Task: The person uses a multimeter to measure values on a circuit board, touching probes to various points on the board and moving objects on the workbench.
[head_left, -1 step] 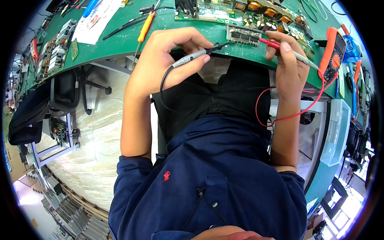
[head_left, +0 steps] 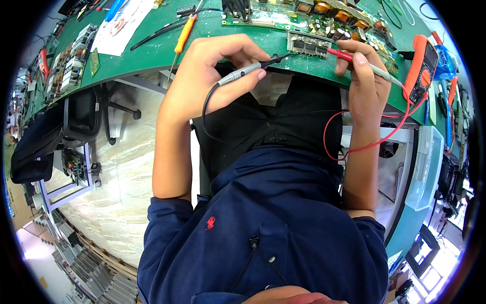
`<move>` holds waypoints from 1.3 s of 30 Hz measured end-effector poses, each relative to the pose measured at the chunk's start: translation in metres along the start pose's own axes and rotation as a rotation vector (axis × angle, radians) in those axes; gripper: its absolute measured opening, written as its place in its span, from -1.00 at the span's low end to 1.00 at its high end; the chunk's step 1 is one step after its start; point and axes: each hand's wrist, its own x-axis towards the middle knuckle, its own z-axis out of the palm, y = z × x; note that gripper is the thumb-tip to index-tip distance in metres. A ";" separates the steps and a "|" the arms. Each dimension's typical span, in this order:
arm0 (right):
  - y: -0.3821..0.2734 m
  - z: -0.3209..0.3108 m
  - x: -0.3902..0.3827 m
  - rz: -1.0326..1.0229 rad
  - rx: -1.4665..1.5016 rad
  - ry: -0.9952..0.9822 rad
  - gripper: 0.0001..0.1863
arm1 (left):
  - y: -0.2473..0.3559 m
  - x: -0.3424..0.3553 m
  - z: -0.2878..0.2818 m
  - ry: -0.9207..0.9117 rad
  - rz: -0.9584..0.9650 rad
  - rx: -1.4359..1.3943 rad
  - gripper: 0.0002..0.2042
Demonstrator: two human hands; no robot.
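My left hand (head_left: pixel 217 76) is closed in a pinch around a grey and black multimeter probe (head_left: pixel 238 74), its dark end pointing right toward a small module (head_left: pixel 310 44) with a row of pins at the bench edge. From the other side, my right hand (head_left: pixel 365 76) grips a red and grey multimeter probe (head_left: pixel 344 55), with its red end close to the module's right end. I cannot tell whether either tip touches. A red lead runs from the right probe, near the orange multimeter (head_left: pixel 421 68) at the right.
Behind the module lies a large circuit board (head_left: pixel 324 23) with copper coils. An orange-handled screwdriver (head_left: pixel 186 34) and a white paper sheet (head_left: pixel 124 30) lie left on the green bench (head_left: pixel 157 50). More boards (head_left: pixel 71 66) are at far left, near a black chair (head_left: pixel 83 114).
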 end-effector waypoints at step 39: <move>-0.002 0.006 0.004 0.156 -0.073 -0.080 -0.80 | 0.016 0.000 0.007 0.011 0.137 0.193 -0.84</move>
